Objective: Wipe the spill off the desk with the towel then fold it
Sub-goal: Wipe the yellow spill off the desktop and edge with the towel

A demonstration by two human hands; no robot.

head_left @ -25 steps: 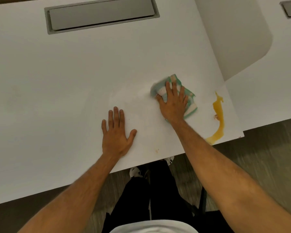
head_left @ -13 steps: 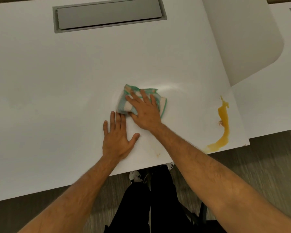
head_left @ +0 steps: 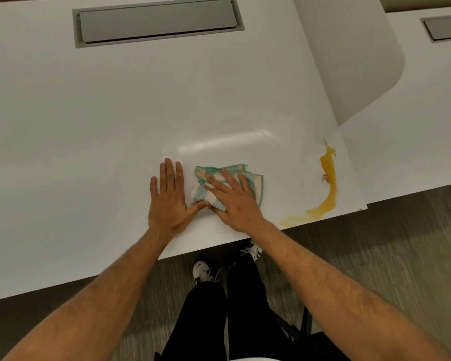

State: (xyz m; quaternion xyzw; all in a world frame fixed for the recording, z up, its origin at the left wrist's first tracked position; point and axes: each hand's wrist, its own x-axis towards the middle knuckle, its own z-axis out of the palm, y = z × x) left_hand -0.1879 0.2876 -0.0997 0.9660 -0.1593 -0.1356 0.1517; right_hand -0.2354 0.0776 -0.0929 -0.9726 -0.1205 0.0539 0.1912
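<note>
A bunched towel (head_left: pixel 253 177), white with green and peach stripes, lies on the white desk (head_left: pixel 89 131) near its front edge. My right hand (head_left: pixel 236 201) presses flat on top of it with straight, spread fingers. My left hand (head_left: pixel 168 198) rests flat on the desk just left of the towel, its thumb touching the towel's lower left edge. An orange-yellow spill (head_left: pixel 326 183) runs in a curved streak near the desk's right front corner, well right of the towel. A damp, shiny smear (head_left: pixel 227 143) shows just beyond the towel.
A grey recessed cable hatch (head_left: pixel 156 22) sits at the back of the desk. A rounded white panel (head_left: pixel 349 56) stands at the right, with a second desk (head_left: pixel 414 142) and another hatch (head_left: pixel 445 28) beyond. My legs and shoes (head_left: pixel 202 272) stand on the floor below the front edge.
My right hand has swept the towel left from beside the spill, then pulled it nearer the front edge against my left thumb. My left hand has stayed flat on the desk.
</note>
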